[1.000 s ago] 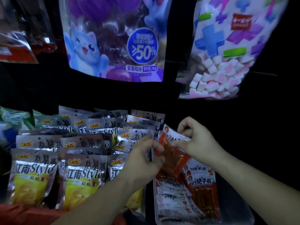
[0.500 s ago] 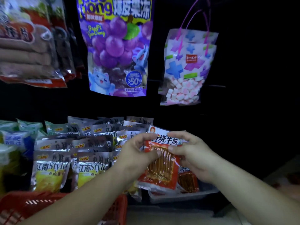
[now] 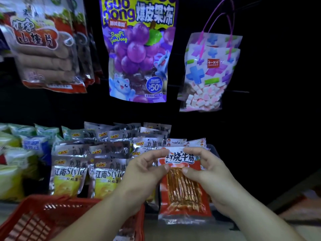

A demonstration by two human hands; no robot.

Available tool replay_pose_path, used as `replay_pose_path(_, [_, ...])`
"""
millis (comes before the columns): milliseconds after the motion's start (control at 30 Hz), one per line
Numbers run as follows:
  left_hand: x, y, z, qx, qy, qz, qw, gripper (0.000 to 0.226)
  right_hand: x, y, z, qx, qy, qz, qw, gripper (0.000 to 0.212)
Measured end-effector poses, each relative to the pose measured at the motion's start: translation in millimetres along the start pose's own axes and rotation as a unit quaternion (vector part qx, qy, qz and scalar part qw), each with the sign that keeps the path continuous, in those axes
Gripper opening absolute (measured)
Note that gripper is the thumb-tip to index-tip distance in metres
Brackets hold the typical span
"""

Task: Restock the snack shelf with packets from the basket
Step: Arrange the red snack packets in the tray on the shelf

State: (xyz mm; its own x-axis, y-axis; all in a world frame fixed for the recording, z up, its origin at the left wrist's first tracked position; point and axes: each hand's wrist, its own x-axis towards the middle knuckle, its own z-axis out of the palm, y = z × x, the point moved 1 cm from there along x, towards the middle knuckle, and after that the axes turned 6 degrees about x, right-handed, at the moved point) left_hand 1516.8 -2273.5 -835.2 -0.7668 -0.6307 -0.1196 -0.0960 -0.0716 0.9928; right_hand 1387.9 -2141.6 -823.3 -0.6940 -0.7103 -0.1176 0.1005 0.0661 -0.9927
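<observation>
**Packet now held up straight**

Both hands hold one red packet. The left hand pinches its left edge and the right hand pinches its right edge, fingers curled. A second ago it leaned low on the shelf. Now it stands tall, just in front of the other red packets and beside the silver packets. It looks ready to go in its row. The basket waits below.

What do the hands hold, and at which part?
The left hand and the right hand pinch one red packet by its upper side edges.
</observation>
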Motion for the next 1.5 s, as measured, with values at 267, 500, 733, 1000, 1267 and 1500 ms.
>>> replay_pose_path(267, [-10,5,-1,-0.035,-0.056,-0.032,0.997,0.033,8,-6,4,-0.033,0.03,-0.068,0.997,0.045])
replay_pose_path(500, [-9,1,-4,0.039,-0.001,-0.018,0.999,0.055,8,-1,-5,-0.025,-0.045,-0.025,0.998,0.052])
replay_pose_path(733, [-15,1,11,0.024,-0.049,-0.044,0.998,0.046,14,1,-14,-0.019,-0.007,-0.006,1.0,0.043])
replay_pose_path(1000, [-7,-5,5,0.076,0.042,0.021,0.996,0.039,11,2,-11,-0.127,-0.05,-0.028,0.99,0.07])
replay_pose_path(1267, [-25,-6,29,0.25,-0.048,0.217,0.942,0.059,14,2,0,0.034,-0.087,-0.029,0.995,0.048])
replay_pose_path(1500, [-17,-3,15,0.193,0.092,0.138,0.967,0.014,20,7,-9,-0.033,-0.039,-0.045,0.998,0.063])
